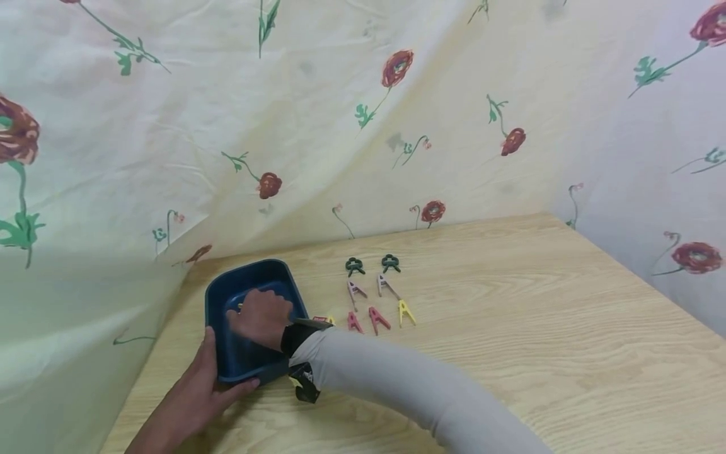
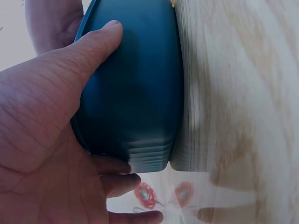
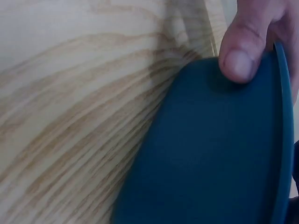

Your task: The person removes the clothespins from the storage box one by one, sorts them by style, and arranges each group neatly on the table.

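Observation:
A dark blue plastic bin (image 1: 295,293) stands at the left of the table. My left hand (image 1: 190,394) grips its near left corner, with the thumb (image 2: 100,39) against the near outer wall and the fingers round the side. That thumb also shows on the bin (image 3: 187,154) in the right wrist view. Inside the bin is my right hand (image 1: 263,318), back upward, its fingertips hidden. A small yellow piece (image 1: 241,306) peeks out beside it; whether the fingers hold it is unclear. Right of the bin lie clothespins: pink (image 1: 379,320), yellow (image 1: 405,313) and pale lavender (image 1: 356,291).
Two dark green clips (image 1: 390,262) lie behind the clothespins. Partly behind the right wrist are a red item (image 1: 319,320) and a yellow one (image 1: 331,321). A flowered cloth (image 1: 317,126) hangs along the back and sides of the wooden table (image 1: 510,302).

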Demonstrator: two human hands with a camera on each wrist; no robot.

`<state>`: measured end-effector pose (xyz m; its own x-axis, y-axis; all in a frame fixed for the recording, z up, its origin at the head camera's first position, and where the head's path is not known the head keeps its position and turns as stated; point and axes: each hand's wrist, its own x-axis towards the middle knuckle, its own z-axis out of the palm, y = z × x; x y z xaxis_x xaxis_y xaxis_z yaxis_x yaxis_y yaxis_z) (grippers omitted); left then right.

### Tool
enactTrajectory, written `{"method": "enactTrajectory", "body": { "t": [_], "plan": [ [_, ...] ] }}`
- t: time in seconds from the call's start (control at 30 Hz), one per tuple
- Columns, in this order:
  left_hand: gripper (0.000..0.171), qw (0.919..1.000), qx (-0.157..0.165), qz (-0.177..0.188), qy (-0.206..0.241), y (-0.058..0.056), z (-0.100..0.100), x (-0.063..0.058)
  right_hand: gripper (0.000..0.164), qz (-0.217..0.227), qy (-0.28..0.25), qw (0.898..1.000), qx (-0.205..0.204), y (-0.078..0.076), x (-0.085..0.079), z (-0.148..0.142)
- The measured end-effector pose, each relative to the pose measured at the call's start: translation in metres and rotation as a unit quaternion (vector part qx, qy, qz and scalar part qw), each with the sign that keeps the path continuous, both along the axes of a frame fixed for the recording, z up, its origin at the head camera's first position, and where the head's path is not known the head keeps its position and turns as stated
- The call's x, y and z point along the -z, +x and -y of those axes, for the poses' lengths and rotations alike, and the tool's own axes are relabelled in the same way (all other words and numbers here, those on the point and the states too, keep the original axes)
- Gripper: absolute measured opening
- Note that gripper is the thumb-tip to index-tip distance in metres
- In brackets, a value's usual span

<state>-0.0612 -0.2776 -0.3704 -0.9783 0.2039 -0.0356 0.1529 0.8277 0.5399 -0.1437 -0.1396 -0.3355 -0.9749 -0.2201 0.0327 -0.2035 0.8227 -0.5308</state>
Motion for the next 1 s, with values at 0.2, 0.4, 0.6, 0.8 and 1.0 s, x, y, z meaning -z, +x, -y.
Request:
{"method": "enactTrajectory", "body": {
  "t": [0.2,0.4,0.6,0.8,1.0],
  "plan": [
    [0.138,0.9990,-0.015,0.041,-0.005,-0.002,0.001,-0.001,0.057,0.032,0.004,0.999,0.009,-0.017,0.012,0.002],
    [0.138,0.9992,-0.014,0.037,-0.001,-0.002,0.000,-0.003,0.058,0.034,0.021,0.999,0.019,-0.030,0.017,0.003],
    [0.139,0.9982,-0.020,0.056,-0.001,-0.005,0.001,-0.005,0.051,0.016,0.072,0.997,0.023,-0.040,0.015,0.018],
    [0.142,0.9938,-0.037,0.105,0.008,-0.008,0.003,-0.003,0.044,0.000,0.138,0.990,0.025,-0.050,0.018,0.035],
    [0.141,0.9937,-0.036,0.106,-0.003,-0.012,0.003,-0.001,0.045,-0.030,0.173,0.984,0.031,-0.054,0.025,0.044]
  ]
}}
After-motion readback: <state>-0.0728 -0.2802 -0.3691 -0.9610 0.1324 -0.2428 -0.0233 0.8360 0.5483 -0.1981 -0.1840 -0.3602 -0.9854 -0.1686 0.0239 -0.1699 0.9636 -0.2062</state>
